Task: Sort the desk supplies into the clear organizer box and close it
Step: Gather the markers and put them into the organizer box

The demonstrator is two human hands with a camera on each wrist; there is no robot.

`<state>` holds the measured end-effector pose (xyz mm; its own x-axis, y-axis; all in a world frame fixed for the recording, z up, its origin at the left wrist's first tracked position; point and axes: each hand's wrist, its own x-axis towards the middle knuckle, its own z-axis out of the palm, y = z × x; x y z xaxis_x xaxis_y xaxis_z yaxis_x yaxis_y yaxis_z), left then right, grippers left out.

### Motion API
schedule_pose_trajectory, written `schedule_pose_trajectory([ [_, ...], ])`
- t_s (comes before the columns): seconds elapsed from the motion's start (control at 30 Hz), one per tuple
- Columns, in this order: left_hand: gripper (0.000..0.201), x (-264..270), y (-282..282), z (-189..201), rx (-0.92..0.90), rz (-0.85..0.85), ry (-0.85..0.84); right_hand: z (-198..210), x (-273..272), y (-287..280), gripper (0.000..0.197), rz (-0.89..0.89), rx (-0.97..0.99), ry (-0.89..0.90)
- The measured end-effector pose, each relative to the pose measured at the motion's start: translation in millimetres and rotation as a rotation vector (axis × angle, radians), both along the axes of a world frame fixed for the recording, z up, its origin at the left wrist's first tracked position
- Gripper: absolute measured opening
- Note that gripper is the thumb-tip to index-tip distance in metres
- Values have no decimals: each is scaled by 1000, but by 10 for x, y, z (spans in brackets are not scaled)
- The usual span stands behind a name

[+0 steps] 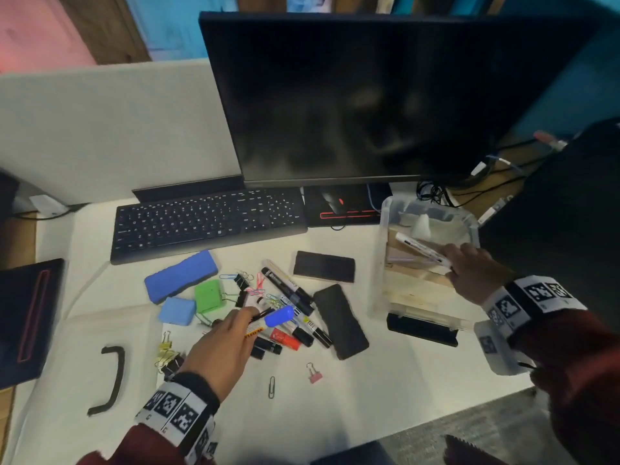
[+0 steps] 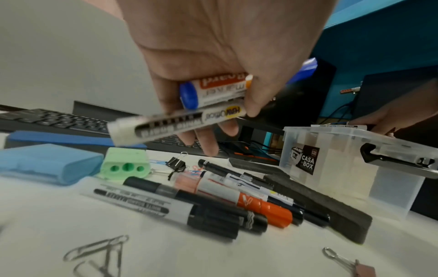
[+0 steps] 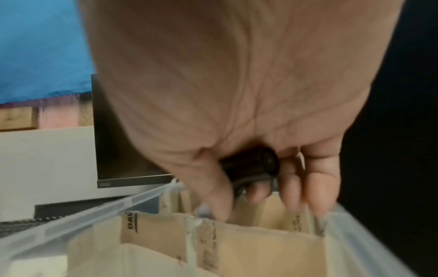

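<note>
My left hand (image 1: 231, 330) hovers over the pile of markers (image 1: 295, 317) mid-desk and grips two whiteboard markers, a blue-capped one (image 2: 213, 90) and a black-printed one (image 2: 175, 125). More markers (image 2: 237, 202) lie below it on the white cloth. The clear organizer box (image 1: 382, 250) stands open at the right, with cardboard dividers (image 3: 237, 241) inside. My right hand (image 1: 469, 266) is over the box and holds a white marker (image 1: 419, 248) whose black cap (image 3: 265, 163) shows between the fingers.
Around the pile lie a blue eraser (image 1: 181, 275), a light blue block (image 1: 176, 310), a green sharpener (image 1: 209, 295), binder clips (image 1: 169, 354), paper clips (image 1: 271, 386) and two black erasers (image 1: 339, 320). Behind are a keyboard (image 1: 208, 219) and monitor (image 1: 369, 95).
</note>
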<state>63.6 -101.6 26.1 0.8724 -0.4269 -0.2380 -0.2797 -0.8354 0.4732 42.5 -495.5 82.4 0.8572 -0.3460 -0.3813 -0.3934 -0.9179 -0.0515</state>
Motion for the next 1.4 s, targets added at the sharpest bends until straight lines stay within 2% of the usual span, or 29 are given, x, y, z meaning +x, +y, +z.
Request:
schedule_pose_trajectory([
  [0.07,31,-61,32,-7,11,0,7,-48,55,-3,59,39,56,19],
  [0.17,36,-138,70,-46,71,33,17,-63,83,-102,54,65,53,60],
  [0.27,36,-209,89,-67,81,66,4,-51,-42,-193,41,-53,8,-114],
  [0.33,36,-255,85,-68,67,112,2,-74,-192,-179,44,-137,-79,-222],
  [0.4,39,-291,59,-39,46,157,-2,-87,-323,-71,56,-283,-7,-157],
  [0.47,43,-303,23,11,29,177,-8,-98,-411,106,50,-489,253,-19],
  [0.5,46,-293,-3,43,23,171,-3,-130,-449,124,43,-423,220,110],
  [0.53,48,-272,-43,90,13,157,0,-176,-503,158,39,-229,41,227],
  [0.57,51,-240,-98,139,-6,132,-2,-189,-530,171,40,-136,-47,264],
  [0.6,53,-199,-164,194,-32,86,-9,-234,-547,145,41,-167,46,240],
  [0.63,56,-148,-245,261,-56,21,-27,-298,-553,79,41,-233,228,172],
  [0.67,58,-86,-339,331,-72,-59,-56,-337,-555,39,48,-336,360,-4],
  [0.7,60,-25,-456,401,-83,-141,-87,-372,-541,-7,59,-383,405,-124],
  [0.77,58,93,-772,514,-93,-272,-122,-425,-530,-16,67,-355,393,-174],
  [0.9,55,272,-1648,612,4,-452,-171,-382,-511,106,58,-358,260,-158],
  [1.0,46,390,-2217,557,84,-560,-122,-396,-552,136,63,-357,267,-149],
  [1.1,47,475,-2575,424,190,-624,-65,-392,-570,127,65,-352,281,-159],
  [1.17,54,496,-2662,351,236,-648,-17,-353,-560,125,63,-344,230,-121],
  [1.23,60,485,-2630,357,198,-654,27,-346,-558,104,62,-333,203,-114],
  [1.4,38,352,-2091,550,48,-580,-99,-330,-583,92,67,-357,252,-72],
])
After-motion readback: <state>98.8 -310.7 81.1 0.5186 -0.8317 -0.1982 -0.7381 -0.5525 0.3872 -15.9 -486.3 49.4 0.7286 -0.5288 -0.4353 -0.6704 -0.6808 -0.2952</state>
